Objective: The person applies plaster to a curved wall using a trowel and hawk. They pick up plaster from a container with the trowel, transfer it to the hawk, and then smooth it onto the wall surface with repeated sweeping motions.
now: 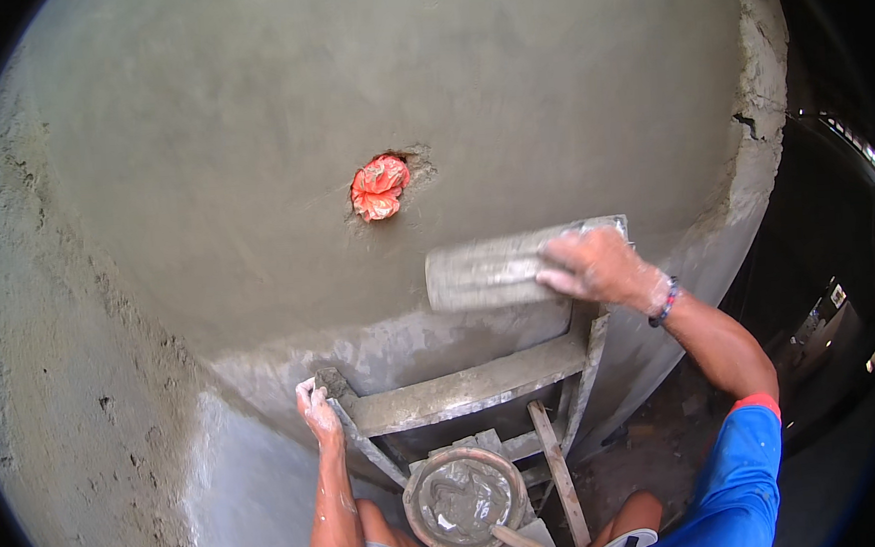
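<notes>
My right hand (602, 263) grips a long, flat plastering trowel (478, 274), slightly blurred, its blade against the wet grey plaster wall (252, 185). Cement dust whitens the fingers of my left hand (318, 411), which is closed at the top of the left post of a wooden ladder (474, 384). Crumpled red-orange plastic (379, 188) plugs a rough-edged hole in the wall, up and left of the trowel. Below the ladder's top rung, between my legs, sits a round tub (412, 506) of wet mortar, with a wooden handle (517, 540) leaning over its rim.
At the left, a rougher plastered wall (73, 376) meets the smooth one in a corner. The smooth wall ends on the right at a ragged edge (762, 83), with a dark space beyond. A loose wooden strip (560, 477) slants beside the tub.
</notes>
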`<state>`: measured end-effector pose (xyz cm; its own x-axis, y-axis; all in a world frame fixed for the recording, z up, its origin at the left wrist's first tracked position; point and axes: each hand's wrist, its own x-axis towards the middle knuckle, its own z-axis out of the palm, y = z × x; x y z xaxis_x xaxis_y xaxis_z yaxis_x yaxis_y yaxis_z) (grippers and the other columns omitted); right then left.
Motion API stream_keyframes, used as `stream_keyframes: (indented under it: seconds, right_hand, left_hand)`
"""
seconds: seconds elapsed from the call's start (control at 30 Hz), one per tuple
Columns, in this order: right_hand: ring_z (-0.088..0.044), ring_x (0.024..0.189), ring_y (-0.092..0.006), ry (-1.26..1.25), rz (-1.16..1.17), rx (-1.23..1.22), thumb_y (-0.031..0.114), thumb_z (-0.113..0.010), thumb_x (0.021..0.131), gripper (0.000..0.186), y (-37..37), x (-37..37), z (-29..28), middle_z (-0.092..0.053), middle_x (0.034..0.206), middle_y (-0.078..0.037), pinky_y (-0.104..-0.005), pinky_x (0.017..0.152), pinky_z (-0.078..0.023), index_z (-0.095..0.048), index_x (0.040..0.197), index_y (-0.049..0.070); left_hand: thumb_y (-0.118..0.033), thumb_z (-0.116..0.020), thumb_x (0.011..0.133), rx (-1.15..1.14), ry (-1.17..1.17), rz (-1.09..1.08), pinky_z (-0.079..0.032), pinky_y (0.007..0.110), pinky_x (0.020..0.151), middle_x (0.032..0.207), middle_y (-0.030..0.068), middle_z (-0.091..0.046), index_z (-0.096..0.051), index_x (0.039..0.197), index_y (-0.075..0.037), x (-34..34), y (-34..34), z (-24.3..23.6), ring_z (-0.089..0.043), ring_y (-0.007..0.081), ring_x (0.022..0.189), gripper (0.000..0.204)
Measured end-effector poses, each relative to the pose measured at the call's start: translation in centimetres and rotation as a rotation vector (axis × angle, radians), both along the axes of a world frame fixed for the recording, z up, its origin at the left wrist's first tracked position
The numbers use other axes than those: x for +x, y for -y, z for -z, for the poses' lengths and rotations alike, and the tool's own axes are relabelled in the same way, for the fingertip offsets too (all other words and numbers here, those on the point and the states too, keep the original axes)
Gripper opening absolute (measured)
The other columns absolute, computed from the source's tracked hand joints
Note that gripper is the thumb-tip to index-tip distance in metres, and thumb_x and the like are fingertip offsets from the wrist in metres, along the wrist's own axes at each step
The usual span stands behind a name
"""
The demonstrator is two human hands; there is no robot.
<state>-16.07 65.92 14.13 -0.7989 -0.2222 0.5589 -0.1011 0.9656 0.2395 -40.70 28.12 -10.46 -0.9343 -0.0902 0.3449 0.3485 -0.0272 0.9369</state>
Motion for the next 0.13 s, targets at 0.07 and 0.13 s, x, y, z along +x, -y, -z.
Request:
stream_keyframes:
  seconds: [0.07, 0.13]
  right_hand:
    - [-0.068, 0.068, -0.0308, -0.232, -0.072, -0.183, 0.030, -0.071, 0.087, 0.027, -1.0, 0.8, -5.0, -0.066, 0.077, -0.016, -0.0395, 0.062, -0.054, -0.066, 0.098, 0.006]
    - [-0.073, 0.092, -0.0277, -0.331, 0.035, -0.356, 0.027, -0.073, 0.086, 0.029, -2.8, 1.5, -11.1, -0.073, 0.103, -0.017, -0.0338, 0.081, -0.058, -0.067, 0.103, 0.004]
  left_hand:
    - [-0.005, -0.048, 0.082, 0.063, 0.006, -0.015, -0.043, 0.028, 0.082, 0.091, 0.0025, -0.058, -0.060, 0.097, -0.002, -0.1, -0.1, 0.6, -0.051, 0.0131, 0.086, 0.020]
    - [-0.005, -0.048, 0.082, 0.054, -0.002, 0.002, -0.043, 0.028, 0.083, 0.091, 0.0033, -0.058, -0.061, 0.099, -0.003, 0.2, -0.7, 0.9, -0.052, 0.0137, 0.087, 0.021]
